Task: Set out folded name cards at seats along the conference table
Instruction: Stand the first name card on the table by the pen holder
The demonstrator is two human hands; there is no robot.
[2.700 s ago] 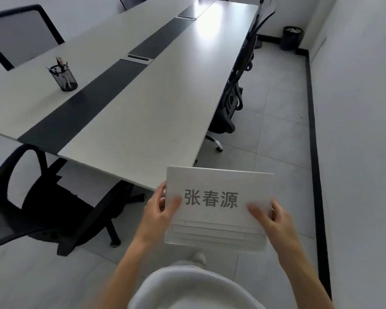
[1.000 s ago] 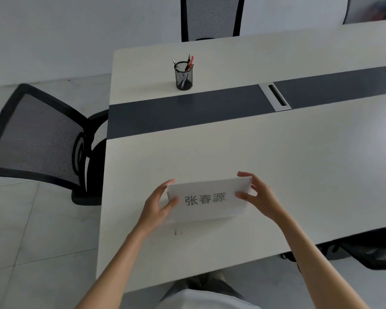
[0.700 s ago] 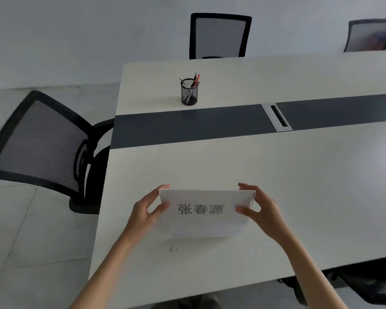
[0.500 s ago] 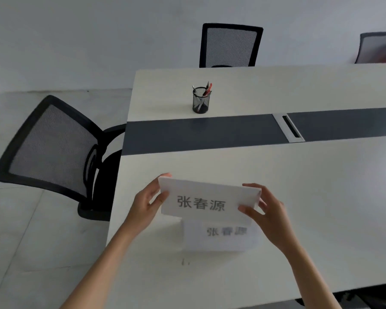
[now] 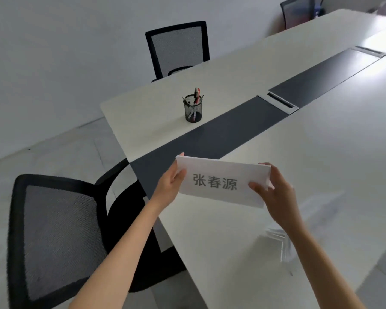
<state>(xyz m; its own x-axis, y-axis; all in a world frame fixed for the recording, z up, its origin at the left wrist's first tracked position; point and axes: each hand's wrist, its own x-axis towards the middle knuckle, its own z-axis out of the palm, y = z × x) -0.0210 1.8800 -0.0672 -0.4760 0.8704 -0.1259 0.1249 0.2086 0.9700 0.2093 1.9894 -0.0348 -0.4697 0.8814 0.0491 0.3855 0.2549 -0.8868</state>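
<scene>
I hold a stack of white folded name cards (image 5: pixel 221 181) above the near left corner of the white conference table (image 5: pixel 321 152); three grey printed characters face me. My left hand (image 5: pixel 171 182) pinches the stack's left end, thumb on the front. My right hand (image 5: pixel 274 192) pinches its right end the same way. One white card (image 5: pixel 276 238) lies on the table near the front edge, below my right forearm, blurred and partly hidden by the arm.
A black mesh pen cup (image 5: pixel 193 108) stands beside the table's dark centre strip (image 5: pixel 232 130). A cable hatch (image 5: pixel 279 102) sits further along it. Black mesh chairs stand at the table's left end (image 5: pixel 60 237), far side (image 5: pixel 178 47) and far right (image 5: pixel 298 10).
One card has been left on the table while both hands carry the remaining stack to the left, away from it. The camera has swung towards the table's left end.
</scene>
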